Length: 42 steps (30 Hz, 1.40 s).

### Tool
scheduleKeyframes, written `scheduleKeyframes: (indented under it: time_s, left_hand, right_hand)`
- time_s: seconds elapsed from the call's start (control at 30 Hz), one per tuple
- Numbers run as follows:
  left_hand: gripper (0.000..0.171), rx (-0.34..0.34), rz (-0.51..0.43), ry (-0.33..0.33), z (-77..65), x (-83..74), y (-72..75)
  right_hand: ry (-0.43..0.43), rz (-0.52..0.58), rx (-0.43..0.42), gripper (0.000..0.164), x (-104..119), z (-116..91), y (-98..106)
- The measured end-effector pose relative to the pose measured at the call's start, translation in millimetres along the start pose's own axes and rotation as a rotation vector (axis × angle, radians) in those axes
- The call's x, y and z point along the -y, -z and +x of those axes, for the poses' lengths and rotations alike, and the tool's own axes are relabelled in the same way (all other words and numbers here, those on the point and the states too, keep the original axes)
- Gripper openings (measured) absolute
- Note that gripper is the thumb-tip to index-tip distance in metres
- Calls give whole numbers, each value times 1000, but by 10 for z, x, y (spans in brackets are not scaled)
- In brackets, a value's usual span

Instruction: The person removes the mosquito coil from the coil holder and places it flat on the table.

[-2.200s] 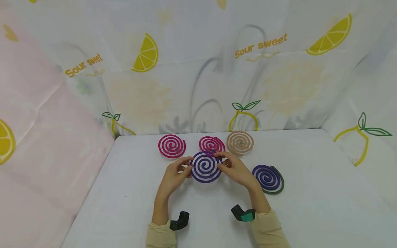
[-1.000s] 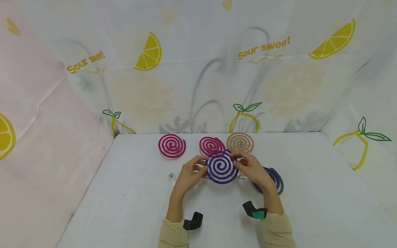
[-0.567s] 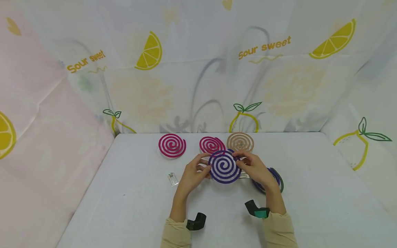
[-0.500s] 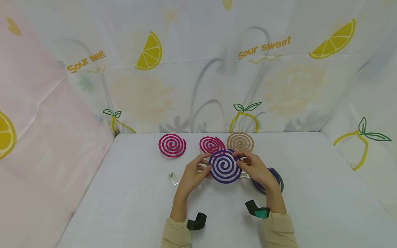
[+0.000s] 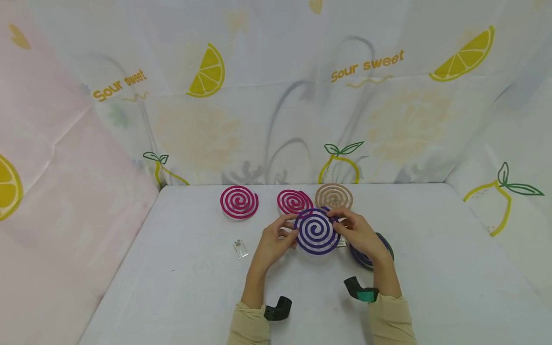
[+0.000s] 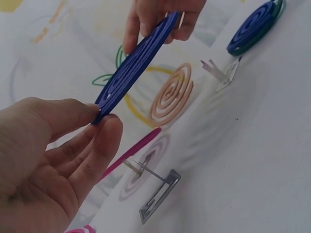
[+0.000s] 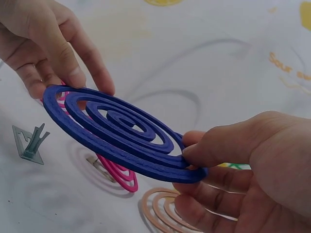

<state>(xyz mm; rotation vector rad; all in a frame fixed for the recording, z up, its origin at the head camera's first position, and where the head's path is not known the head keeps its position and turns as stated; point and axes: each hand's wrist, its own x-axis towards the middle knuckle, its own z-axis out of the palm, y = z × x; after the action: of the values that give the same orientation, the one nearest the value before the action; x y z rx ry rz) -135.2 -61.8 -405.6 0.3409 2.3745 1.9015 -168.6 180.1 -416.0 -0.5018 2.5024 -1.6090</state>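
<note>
A purple-blue mosquito coil [image 5: 316,229] hangs level above the table, held between both hands. My left hand [image 5: 274,243] pinches its left edge between thumb and fingers. Its right edge, where the coil's outer end lies, is pinched by my right hand [image 5: 358,234]. In the right wrist view the coil [image 7: 127,119] looks whole, with open gaps between its rings. One small metal coil stand [image 5: 240,248] sits left of the left hand. Another metal stand [image 6: 226,80] is partly hidden behind the right hand in the head view.
Along the table's back lie a pink coil [image 5: 238,201], a second pink coil [image 5: 295,201] seemingly raised on a stand, and a tan coil [image 5: 334,199]. A blue coil over a green one [image 5: 390,248] lies partly under the right forearm. A lemon-print cloth [image 5: 258,120] rises behind.
Both hands have carried the purple-blue coil to the right over the table. The left metal stand, unseen at first, has come into view, and the right forearm now covers part of the blue-green pair.
</note>
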Motion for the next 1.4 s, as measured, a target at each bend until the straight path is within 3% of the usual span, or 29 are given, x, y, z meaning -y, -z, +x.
scheduleKeyframes:
  time_s: [0.07, 0.3, 0.6, 1.07, 1.4]
  left_hand:
    - [40, -7, 3, 3, 7, -1, -15]
    - [39, -47, 42, 4, 156, 362, -106]
    - [41, -56, 34, 12, 156, 300, -149]
    - [39, -71, -8, 11, 128, 342, -203]
    - [40, -71, -38, -30, 172, 367, -312]
  right_hand:
    - [5, 0, -2, 29, -8, 1, 9]
    - [34, -7, -7, 29, -51, 7, 44]
    - [59, -8, -21, 28, -74, 15, 85]
    - [52, -12, -19, 27, -95, -11, 86]
    - [47, -58, -45, 27, -97, -64, 163]
